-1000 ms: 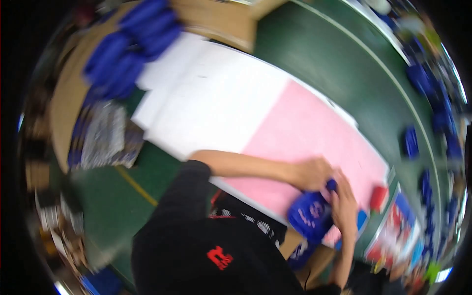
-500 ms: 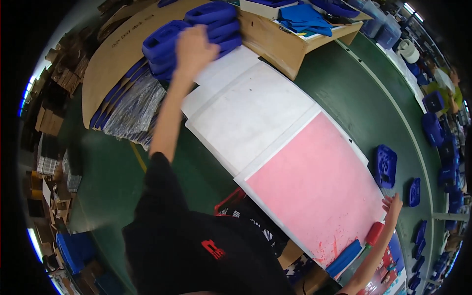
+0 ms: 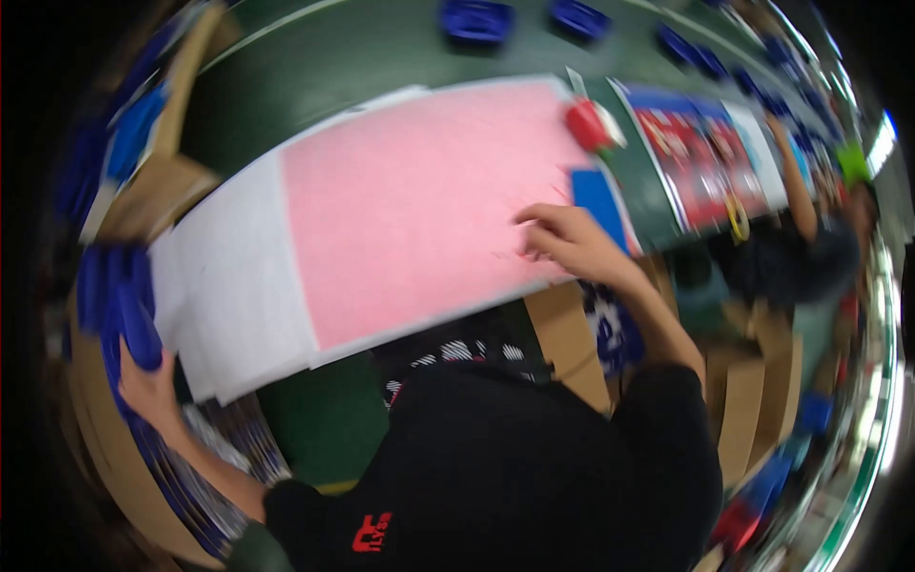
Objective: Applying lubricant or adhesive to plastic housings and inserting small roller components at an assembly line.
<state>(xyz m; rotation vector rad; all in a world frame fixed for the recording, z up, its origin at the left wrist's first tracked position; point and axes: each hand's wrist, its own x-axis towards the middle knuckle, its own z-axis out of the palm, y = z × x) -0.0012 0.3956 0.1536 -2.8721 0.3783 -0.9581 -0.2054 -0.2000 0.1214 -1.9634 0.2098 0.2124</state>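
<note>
At the far left, my left hand point(image 3: 148, 381) grips the near end of a dark blue moulded plastic part point(image 3: 140, 324), thumb on one side and fingers on the other. The part is tilted beside a stack of similar blue parts point(image 3: 100, 286). My right hand point(image 3: 567, 238) hovers over or rests on the right side of the pink panel point(image 3: 419, 200), with bent, slightly parted fingers and nothing in them. Just beyond it a blue strip point(image 3: 598, 202) lies along the panel's right end. White sheeting point(image 3: 233, 286) covers the table's left part.
A red object point(image 3: 589, 126) stands past the blue strip, near a colourful printed sheet point(image 3: 701, 153). Another person's arm point(image 3: 796, 181) reaches in at the right. Cardboard boxes point(image 3: 739, 410) stand near me. Blue trays point(image 3: 477, 21) lie along the far side.
My view has swung to the right. My left hand, earlier on top of the stacked blue parts, now grips one part. My right hand has come from the panel's far corner to its near right side.
</note>
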